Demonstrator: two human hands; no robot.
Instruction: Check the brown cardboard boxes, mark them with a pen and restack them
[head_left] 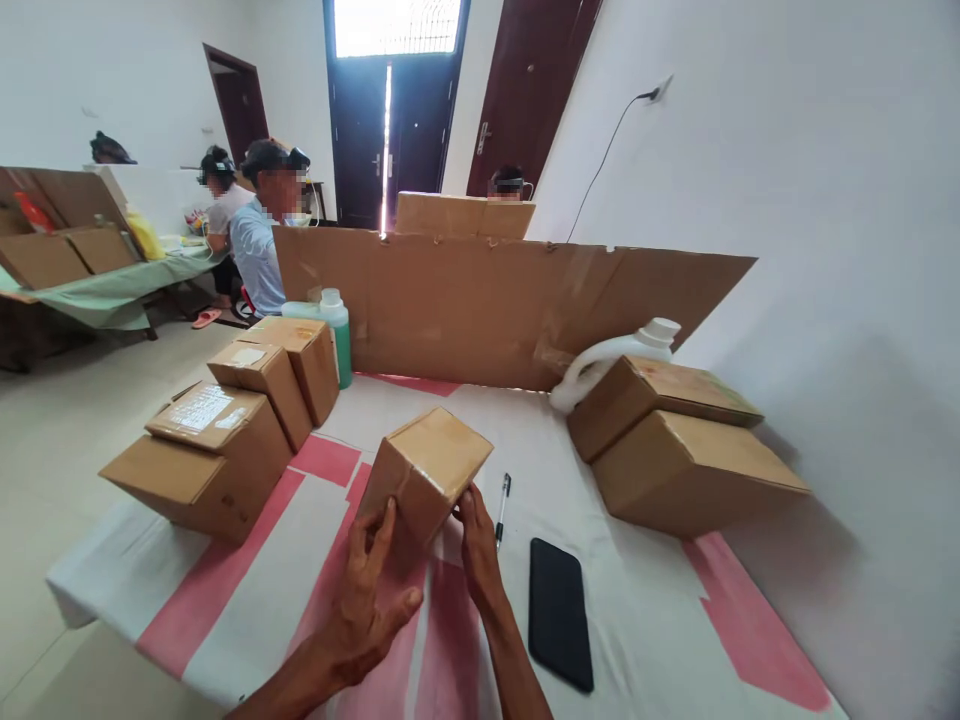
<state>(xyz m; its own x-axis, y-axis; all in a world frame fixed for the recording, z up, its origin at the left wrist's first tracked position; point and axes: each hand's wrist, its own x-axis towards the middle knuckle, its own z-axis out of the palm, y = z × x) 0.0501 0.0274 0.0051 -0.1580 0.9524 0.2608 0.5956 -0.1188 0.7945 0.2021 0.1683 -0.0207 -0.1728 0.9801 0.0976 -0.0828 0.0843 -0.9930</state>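
Observation:
A small brown cardboard box (pixel 424 475) stands in the middle of the table between my two hands, one corner turned toward me. Shiny tape runs along its upper edge. My left hand (pixel 367 590) touches the box's near left side with its fingertips, the thumb spread away. At the lower right edge, the bent fingers of my right hand (pixel 478 530) grip the box; some fingertips are hidden behind it. A pen (pixel 503 510) lies just right of my right hand, and a black phone (pixel 559 612) rests nearer to me.
Several cardboard boxes (pixel 255 430) line the table's left side; two more boxes (pixel 697 470) sit at the right. Behind them are a green bottle (pixel 341 340) and a white jug (pixel 622 355). A cardboard panel (pixel 465 310) closes off the back. People sit at other tables beyond.

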